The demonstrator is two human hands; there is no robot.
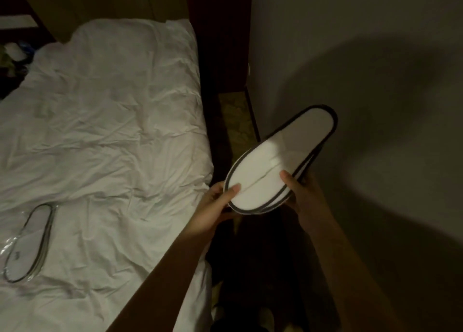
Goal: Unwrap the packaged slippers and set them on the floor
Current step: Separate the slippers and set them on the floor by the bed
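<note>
A flat pair of white slippers with dark trim is held in the air above the gap between the bed and the wall, the two pressed together. My left hand grips the near end, thumb on top. My right hand holds the right edge, thumb on the white surface. No plastic wrap shows on this pair. A second pair of slippers in clear plastic wrap lies on the bed at the lower left.
The bed with a crumpled white duvet fills the left side. A grey wall stands close on the right. Between them runs a narrow strip of patterned floor. Dark clutter sits at the far left edge.
</note>
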